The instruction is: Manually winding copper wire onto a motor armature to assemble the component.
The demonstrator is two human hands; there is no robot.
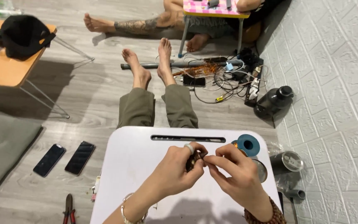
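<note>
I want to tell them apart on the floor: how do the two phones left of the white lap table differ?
The left phone lies nearer the grey mat; the right phone lies nearer the white lap table. The left phone has a bluish-grey sheen and rounder corners; the right phone looks blacker, with squarer corners. Both lie flat, screens dark, tilted the same way, side by side without touching.

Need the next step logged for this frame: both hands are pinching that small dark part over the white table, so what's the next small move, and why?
Probably a short pull with the right hand to draw the thin wire snug on the small dark part. The left hand already grips the part, the right fingertips pinch right beside it, and the blue spool lies close behind on the white table.
</note>
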